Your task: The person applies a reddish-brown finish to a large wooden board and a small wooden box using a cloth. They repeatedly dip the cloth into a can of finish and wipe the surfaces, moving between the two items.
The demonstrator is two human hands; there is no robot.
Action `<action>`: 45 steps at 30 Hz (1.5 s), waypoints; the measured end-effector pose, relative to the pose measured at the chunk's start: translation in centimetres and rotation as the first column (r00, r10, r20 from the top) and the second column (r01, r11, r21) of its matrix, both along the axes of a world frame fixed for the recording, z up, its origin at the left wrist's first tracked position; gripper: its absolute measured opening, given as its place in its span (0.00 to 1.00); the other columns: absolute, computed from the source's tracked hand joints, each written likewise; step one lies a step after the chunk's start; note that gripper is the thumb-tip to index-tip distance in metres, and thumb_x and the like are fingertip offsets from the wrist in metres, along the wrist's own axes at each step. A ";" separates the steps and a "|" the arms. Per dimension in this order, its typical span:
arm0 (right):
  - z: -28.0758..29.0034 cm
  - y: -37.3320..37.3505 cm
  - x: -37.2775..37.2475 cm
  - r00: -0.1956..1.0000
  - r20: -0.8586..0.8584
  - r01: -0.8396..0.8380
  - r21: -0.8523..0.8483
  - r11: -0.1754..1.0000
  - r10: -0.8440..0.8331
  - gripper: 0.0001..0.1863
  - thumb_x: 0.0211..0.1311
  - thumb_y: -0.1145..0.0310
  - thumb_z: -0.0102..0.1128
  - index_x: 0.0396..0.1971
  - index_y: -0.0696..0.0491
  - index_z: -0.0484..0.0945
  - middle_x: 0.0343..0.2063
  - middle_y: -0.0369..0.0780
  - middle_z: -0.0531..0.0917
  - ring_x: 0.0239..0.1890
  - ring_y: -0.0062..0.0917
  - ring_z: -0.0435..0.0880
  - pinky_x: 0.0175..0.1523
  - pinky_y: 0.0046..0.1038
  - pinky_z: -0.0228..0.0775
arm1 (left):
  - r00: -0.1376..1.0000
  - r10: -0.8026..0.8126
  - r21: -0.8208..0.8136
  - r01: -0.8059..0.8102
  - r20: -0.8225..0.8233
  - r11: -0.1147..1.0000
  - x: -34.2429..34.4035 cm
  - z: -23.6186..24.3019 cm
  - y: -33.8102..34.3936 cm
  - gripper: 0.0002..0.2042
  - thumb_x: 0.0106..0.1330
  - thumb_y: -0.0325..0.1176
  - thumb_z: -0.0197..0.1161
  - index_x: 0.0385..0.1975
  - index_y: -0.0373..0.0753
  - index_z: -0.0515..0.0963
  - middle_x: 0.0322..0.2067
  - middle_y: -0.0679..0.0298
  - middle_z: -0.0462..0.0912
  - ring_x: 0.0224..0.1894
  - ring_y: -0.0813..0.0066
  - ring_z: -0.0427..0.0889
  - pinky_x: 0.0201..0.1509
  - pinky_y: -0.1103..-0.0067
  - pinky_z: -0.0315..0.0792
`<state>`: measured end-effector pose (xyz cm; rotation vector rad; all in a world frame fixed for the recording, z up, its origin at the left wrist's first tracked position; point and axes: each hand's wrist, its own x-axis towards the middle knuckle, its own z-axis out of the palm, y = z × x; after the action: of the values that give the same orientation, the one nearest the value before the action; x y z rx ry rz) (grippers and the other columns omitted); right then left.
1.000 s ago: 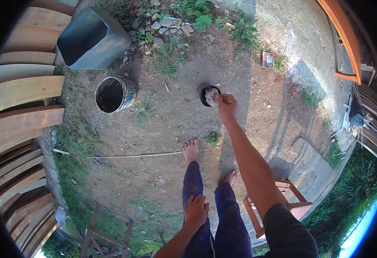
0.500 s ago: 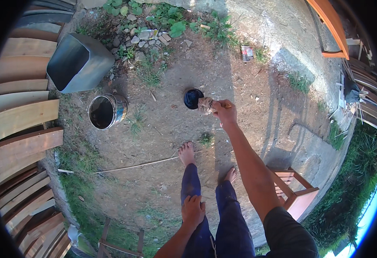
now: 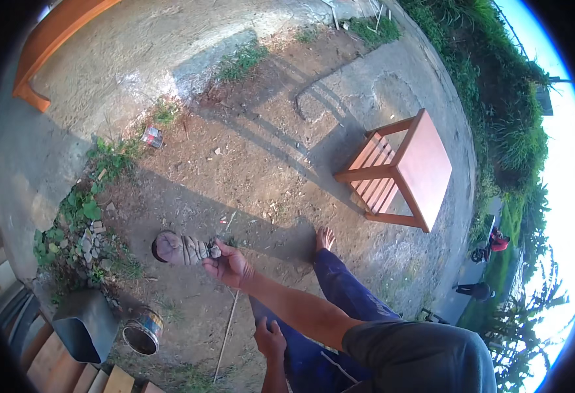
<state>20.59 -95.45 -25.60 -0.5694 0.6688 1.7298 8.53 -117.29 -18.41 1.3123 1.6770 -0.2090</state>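
Note:
My right hand is closed around the narrow end of a pale, rounded bundle, apparently cloth wound with dark cord. Its wide end covers most of a small dark pot on the ground, of which just a black edge shows. Whether the bundle touches the pot I cannot tell. My left hand lies over my left leg near the knee, holding nothing, its fingers loosely bent and apart. Off to the right stands a small orange-brown wooden table with a smooth top and a slatted lower shelf.
A stained bucket and a grey tub stand at lower left, near wooden planks. A thin stick lies by my leg. A small packet and weeds lie farther off. Two people are far right.
My view has swung to the right, bringing the wooden table fully into sight. My right hand still holds the bundle by the pot; my left hand remains on my leg.

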 end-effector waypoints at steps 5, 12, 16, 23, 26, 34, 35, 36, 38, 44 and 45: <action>6.6 -6.7 8.4 0.903 -0.147 0.422 0.140 0.896 -0.403 0.17 0.67 0.55 0.63 0.45 0.52 0.80 0.41 0.42 0.86 0.41 0.32 0.88 0.49 0.36 0.84 | 0.972 -0.219 0.066 0.225 -0.083 0.972 1.2 -0.3 0.3 0.20 0.68 0.43 0.60 0.54 0.37 0.78 0.50 0.50 0.82 0.52 0.48 0.80 0.57 0.61 0.73; 12.4 -21.7 30.4 0.620 0.045 0.744 0.286 0.604 -0.784 0.15 0.66 0.59 0.65 0.48 0.49 0.79 0.47 0.39 0.85 0.49 0.34 0.86 0.53 0.41 0.82 | 0.897 -0.393 0.077 0.414 -0.201 0.907 6.1 0.9 0.4 0.21 0.68 0.43 0.59 0.55 0.36 0.77 0.51 0.49 0.82 0.53 0.48 0.80 0.58 0.61 0.72; 13.9 -30.7 39.4 0.348 0.281 0.868 0.264 0.421 -0.894 0.15 0.65 0.65 0.66 0.50 0.49 0.78 0.48 0.39 0.85 0.49 0.34 0.85 0.56 0.42 0.80 | 0.850 -0.479 0.039 0.498 -0.219 0.866 10.7 2.5 -1.0 0.24 0.68 0.44 0.60 0.59 0.36 0.74 0.54 0.48 0.79 0.57 0.47 0.77 0.61 0.61 0.70; 12.4 -35.6 45.4 0.153 0.621 0.931 0.170 0.323 -0.769 0.14 0.67 0.72 0.63 0.49 0.52 0.71 0.41 0.39 0.82 0.43 0.26 0.85 0.53 0.32 0.83 | 0.683 -0.719 0.005 0.726 -0.127 0.688 24.2 4.5 -0.9 0.30 0.69 0.47 0.60 0.68 0.41 0.64 0.66 0.50 0.68 0.69 0.50 0.65 0.70 0.61 0.64; 12.0 -32.4 45.8 0.190 0.688 0.929 0.104 0.354 -0.700 0.14 0.68 0.72 0.63 0.50 0.53 0.71 0.42 0.39 0.81 0.42 0.23 0.84 0.52 0.30 0.83 | 0.556 -0.828 0.094 0.831 -0.079 0.549 28.4 4.3 -0.3 0.31 0.70 0.48 0.59 0.68 0.38 0.64 0.66 0.47 0.67 0.68 0.45 0.64 0.72 0.61 0.60; 11.5 -27.0 47.5 0.290 0.835 0.873 -0.031 0.487 -0.468 0.17 0.66 0.63 0.68 0.48 0.54 0.75 0.40 0.35 0.82 0.41 0.16 0.79 0.47 0.23 0.74 | 0.179 -0.965 -0.011 0.983 -0.189 0.185 34.2 3.8 2.2 0.30 0.67 0.48 0.62 0.67 0.43 0.65 0.68 0.49 0.64 0.69 0.41 0.62 0.70 0.57 0.64; 11.6 -26.3 48.1 0.255 0.860 0.876 -0.011 0.482 -0.442 0.16 0.66 0.64 0.68 0.47 0.56 0.76 0.40 0.36 0.82 0.41 0.16 0.79 0.47 0.23 0.74 | 0.207 -0.968 -0.018 0.977 -0.143 0.212 35.5 3.4 3.7 0.31 0.67 0.48 0.61 0.67 0.42 0.64 0.68 0.49 0.63 0.69 0.43 0.61 0.71 0.58 0.62; 11.9 -25.1 48.4 0.256 0.863 0.885 -0.029 0.464 -0.435 0.14 0.66 0.64 0.68 0.45 0.56 0.77 0.38 0.35 0.83 0.41 0.16 0.79 0.48 0.23 0.74 | 0.241 -0.963 -0.038 0.968 -0.121 0.247 35.7 3.4 5.5 0.31 0.68 0.47 0.61 0.68 0.41 0.64 0.69 0.49 0.63 0.69 0.45 0.61 0.72 0.60 0.60; 11.5 -25.3 48.8 0.219 0.888 0.905 -0.030 0.424 -0.405 0.14 0.66 0.64 0.68 0.44 0.56 0.78 0.36 0.35 0.83 0.39 0.15 0.79 0.47 0.22 0.73 | 0.293 -0.952 -0.084 0.950 -0.092 0.300 36.6 3.2 7.1 0.31 0.68 0.49 0.60 0.69 0.46 0.62 0.71 0.54 0.61 0.72 0.50 0.60 0.71 0.60 0.62; 13.1 -32.2 49.9 0.229 0.966 0.942 -0.190 0.278 -0.117 0.15 0.65 0.61 0.70 0.41 0.57 0.80 0.33 0.35 0.84 0.36 0.14 0.79 0.42 0.21 0.72 | 0.165 -0.973 -0.199 0.960 -0.160 0.196 40.4 3.7 7.9 0.33 0.69 0.50 0.59 0.71 0.47 0.60 0.72 0.56 0.60 0.72 0.53 0.59 0.72 0.61 0.61; 12.6 -34.2 49.9 0.227 0.973 0.943 -0.210 0.260 -0.039 0.15 0.65 0.61 0.69 0.41 0.57 0.80 0.32 0.35 0.84 0.35 0.14 0.78 0.42 0.21 0.72 | 0.150 -0.974 -0.203 0.962 -0.168 0.183 41.0 3.8 7.9 0.33 0.68 0.50 0.59 0.71 0.47 0.60 0.72 0.56 0.60 0.72 0.53 0.59 0.72 0.61 0.61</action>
<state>70.46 -129.64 -12.96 -1.4923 0.7737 -0.0175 49.57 -109.40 -14.59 2.2658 0.6545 -1.2593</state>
